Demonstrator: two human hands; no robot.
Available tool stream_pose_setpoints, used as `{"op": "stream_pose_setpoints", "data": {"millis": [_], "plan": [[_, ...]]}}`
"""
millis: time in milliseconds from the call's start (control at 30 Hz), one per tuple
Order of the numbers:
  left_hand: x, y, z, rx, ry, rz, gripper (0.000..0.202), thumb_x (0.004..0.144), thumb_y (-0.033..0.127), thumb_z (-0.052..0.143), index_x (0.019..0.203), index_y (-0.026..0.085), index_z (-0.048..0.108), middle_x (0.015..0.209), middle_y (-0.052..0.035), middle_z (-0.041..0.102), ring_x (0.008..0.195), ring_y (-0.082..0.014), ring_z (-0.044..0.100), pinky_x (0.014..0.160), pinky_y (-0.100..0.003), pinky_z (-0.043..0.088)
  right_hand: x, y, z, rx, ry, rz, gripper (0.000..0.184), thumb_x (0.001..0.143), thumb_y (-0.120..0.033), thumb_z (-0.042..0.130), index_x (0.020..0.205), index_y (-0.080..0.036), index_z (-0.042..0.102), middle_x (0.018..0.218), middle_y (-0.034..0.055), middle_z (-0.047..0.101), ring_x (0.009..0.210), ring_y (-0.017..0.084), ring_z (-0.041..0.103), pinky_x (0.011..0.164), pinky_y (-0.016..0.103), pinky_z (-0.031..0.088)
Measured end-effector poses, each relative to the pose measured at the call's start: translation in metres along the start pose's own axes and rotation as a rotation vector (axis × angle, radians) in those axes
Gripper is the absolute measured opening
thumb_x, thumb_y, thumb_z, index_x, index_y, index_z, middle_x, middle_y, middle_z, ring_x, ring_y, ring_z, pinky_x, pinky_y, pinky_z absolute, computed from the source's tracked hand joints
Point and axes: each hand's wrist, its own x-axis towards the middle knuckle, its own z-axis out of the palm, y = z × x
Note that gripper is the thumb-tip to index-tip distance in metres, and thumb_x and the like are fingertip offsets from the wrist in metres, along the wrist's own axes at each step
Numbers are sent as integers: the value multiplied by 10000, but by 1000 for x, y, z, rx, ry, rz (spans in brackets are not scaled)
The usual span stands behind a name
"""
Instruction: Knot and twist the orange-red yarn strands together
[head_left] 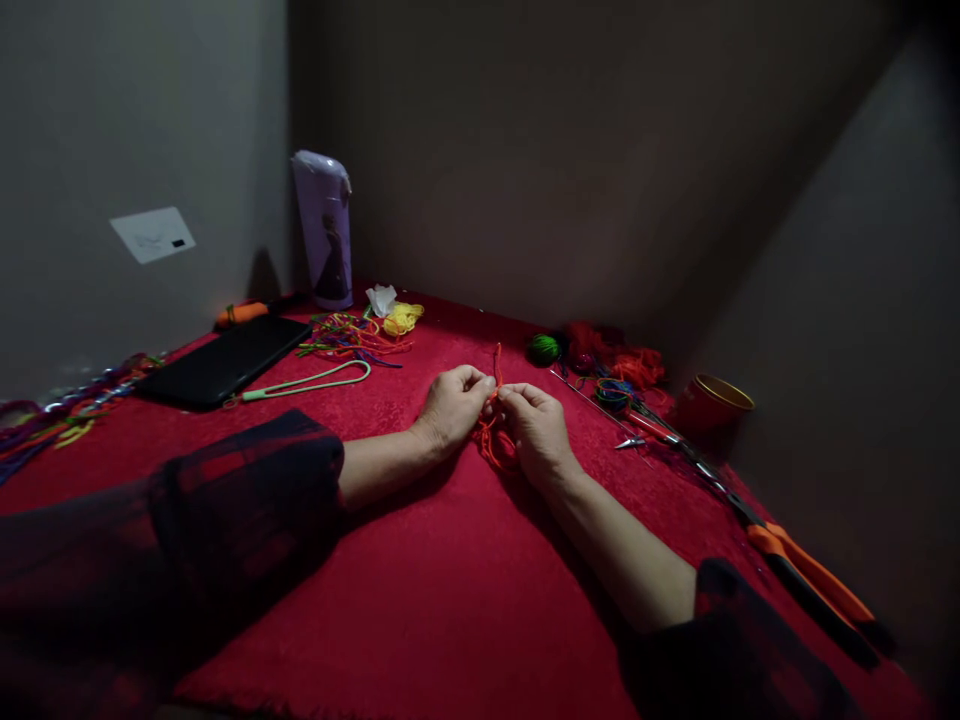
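Note:
Orange-red yarn point(495, 448) hangs in loose loops below my fingertips, and a short end of it sticks up above them. My left hand point(454, 408) pinches the yarn between thumb and forefinger. Close beside it, my right hand point(538, 428) pinches the same yarn, the two sets of fingertips almost touching. Both hands are over the middle of the red cloth point(420, 590). The fingers partly hide the spot where the yarn is gripped, so I cannot tell whether there is a knot.
On the left lie a black phone point(225, 362) with a pale green strap point(315, 382), thread scraps point(351, 335) and yellow yarn point(403, 318). A purple bottle point(324, 230) stands behind. To the right are a green yarn ball point(544, 349), red yarn point(637, 366), a cup point(712, 405) and orange-handled scissors point(814, 580).

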Motion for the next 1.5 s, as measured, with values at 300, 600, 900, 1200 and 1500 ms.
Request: {"op": "stream_pose_setpoints", "data": {"millis": [300, 600, 900, 1200, 1500], "plan": [[0, -1, 0, 104, 15, -6, 59, 674, 201, 539, 648, 150, 551, 612, 2, 564, 584, -105, 508, 534, -215, 388, 0, -2, -1, -41, 21, -7, 308, 584, -354, 684, 726, -113, 555, 617, 4, 546, 517, 89, 475, 492, 198, 384], [2, -4, -1, 33, 28, -32, 44, 667, 193, 496, 660, 157, 522, 576, 27, 535, 510, -82, 458, 478, -196, 334, -3, -3, 1, -100, -4, -28, 261, 617, -343, 639, 725, -119, 561, 650, 7, 560, 504, 77, 449, 460, 191, 362], [-3, 13, 0, -172, -98, -158, 80, 688, 170, 514, 617, 155, 480, 463, 47, 509, 357, -44, 372, 399, -184, 270, -2, -4, 0, -201, -2, -60, 282, 626, -371, 636, 702, -113, 553, 617, 18, 560, 483, 87, 457, 450, 200, 364], [-4, 12, -1, -151, -65, -99, 95, 608, 135, 606, 533, 117, 551, 499, 31, 519, 471, -53, 433, 472, -186, 336, -2, -2, -2, -196, -23, -95, 321, 648, -410, 641, 757, -136, 516, 582, -27, 476, 472, 69, 395, 442, 189, 322], [-4, 8, 0, -81, -80, -58, 83, 581, 97, 586, 505, 124, 570, 479, 21, 561, 462, -75, 486, 491, -203, 382, -6, -6, -4, -227, -36, -83, 366, 687, -476, 626, 705, -141, 480, 577, -22, 448, 477, 66, 363, 442, 196, 294]]}}
